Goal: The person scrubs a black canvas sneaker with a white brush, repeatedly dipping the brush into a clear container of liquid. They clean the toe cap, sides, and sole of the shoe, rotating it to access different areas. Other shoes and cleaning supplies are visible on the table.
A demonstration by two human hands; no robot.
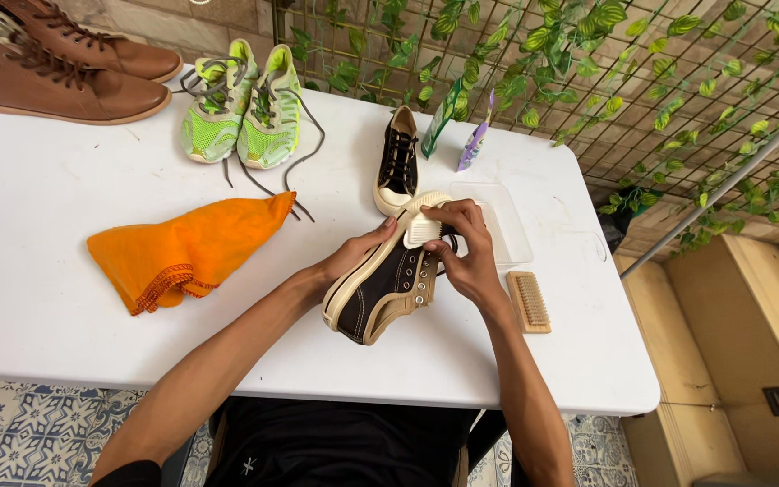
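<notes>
White desk (46, 298) stood before a trellis of green leaves. Above its near edge, the left hand (358, 252) cupped a dark sneaker (385, 289) by the sole, long axis running from the body up toward the right. The right hand (466, 257), fingers clamped on a small pale brush (423, 230), pressed it at the toe. Six shoes lay in view, one orange cloth (182, 248), one wooden brush (529, 302).

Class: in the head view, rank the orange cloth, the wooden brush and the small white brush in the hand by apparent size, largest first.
1. Orange cloth
2. Wooden brush
3. White brush, though the right hand partly covers it, so its margin below the wooden brush is unsure.
</notes>
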